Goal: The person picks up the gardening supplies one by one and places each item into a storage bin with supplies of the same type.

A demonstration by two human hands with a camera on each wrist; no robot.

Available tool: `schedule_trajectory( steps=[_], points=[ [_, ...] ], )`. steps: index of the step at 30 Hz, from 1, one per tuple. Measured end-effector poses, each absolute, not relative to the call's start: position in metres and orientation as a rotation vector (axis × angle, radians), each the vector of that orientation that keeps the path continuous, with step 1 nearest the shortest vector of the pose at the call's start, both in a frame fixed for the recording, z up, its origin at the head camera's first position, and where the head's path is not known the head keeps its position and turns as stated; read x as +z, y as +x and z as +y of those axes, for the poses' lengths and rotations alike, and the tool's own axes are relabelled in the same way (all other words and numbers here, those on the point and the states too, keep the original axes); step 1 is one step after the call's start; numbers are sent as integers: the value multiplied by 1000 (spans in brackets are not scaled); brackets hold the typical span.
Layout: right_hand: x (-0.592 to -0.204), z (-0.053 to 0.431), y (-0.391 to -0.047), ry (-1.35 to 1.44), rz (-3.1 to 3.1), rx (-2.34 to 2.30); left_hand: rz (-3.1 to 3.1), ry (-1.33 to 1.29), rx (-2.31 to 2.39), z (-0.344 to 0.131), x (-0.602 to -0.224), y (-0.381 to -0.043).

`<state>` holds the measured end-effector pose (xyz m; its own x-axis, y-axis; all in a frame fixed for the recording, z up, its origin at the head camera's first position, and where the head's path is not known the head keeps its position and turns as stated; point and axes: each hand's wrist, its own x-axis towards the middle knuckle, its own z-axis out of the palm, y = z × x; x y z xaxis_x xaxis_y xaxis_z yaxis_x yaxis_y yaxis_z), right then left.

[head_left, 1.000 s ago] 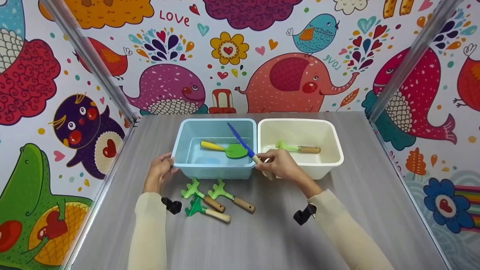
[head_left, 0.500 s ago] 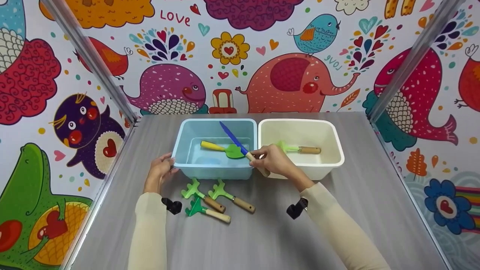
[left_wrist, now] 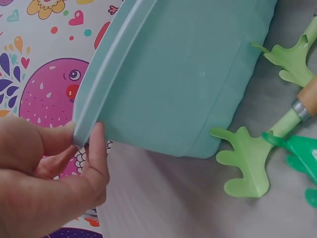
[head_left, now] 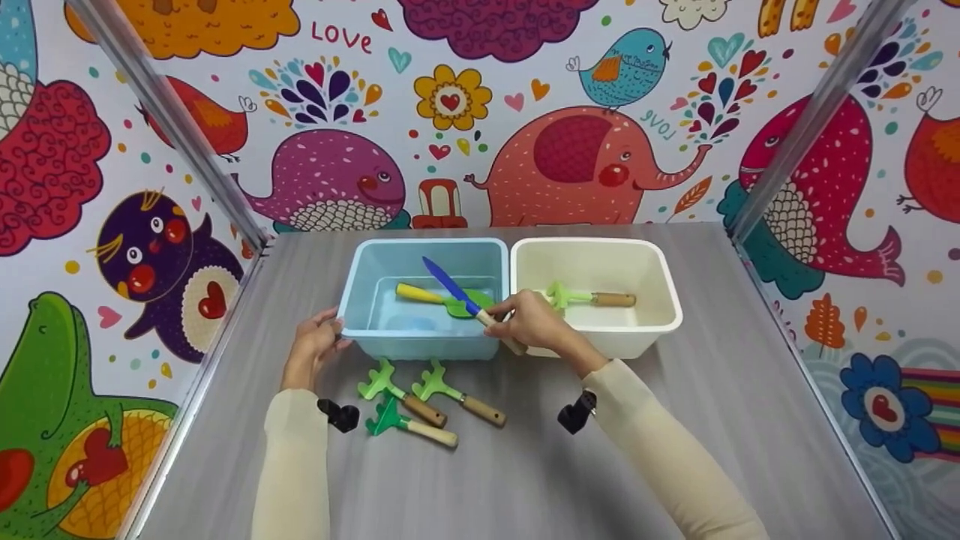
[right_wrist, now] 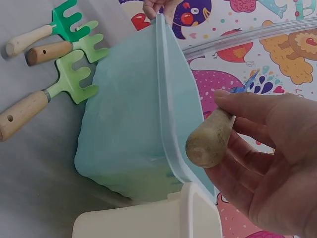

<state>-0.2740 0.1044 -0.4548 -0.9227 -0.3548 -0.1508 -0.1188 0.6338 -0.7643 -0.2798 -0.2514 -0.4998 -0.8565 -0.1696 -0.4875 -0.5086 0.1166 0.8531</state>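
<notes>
My right hand (head_left: 529, 322) holds a narrow blue garden trowel (head_left: 448, 283) by its pale wooden handle (right_wrist: 210, 141), at the right front corner of the light blue bin (head_left: 420, 332). The blade slants over the bin's inside and overlaps a green trowel (head_left: 466, 304) with a yellow handle lying in there. At the bin's left front corner, my left hand (head_left: 311, 345) pinches the rim between thumb and fingers, as the left wrist view (left_wrist: 74, 168) shows up close.
Beside the blue bin stands a cream bin (head_left: 600, 330) with a light green hand rake (head_left: 592, 298) inside. Before the blue bin lie two light green rakes (head_left: 480, 409) and a darker green one (head_left: 412, 426). A patterned wall (head_left: 450, 165) rises behind.
My right hand has moved left with the blue trowel, carrying its blade farther over the blue bin and somewhat lower. My left hand stays at the rim.
</notes>
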Motion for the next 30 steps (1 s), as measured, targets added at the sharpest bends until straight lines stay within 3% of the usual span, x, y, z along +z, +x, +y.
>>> schedule_trajectory(
  steps=[15,30],
  points=[
    [-447,76,-286,-322,2664,-928,2086,-674,1835,-254,-501,-280],
    [-458,56,-291,-541,2856,-805,2103,-683,1822,-254,-501,-280]
  ],
)
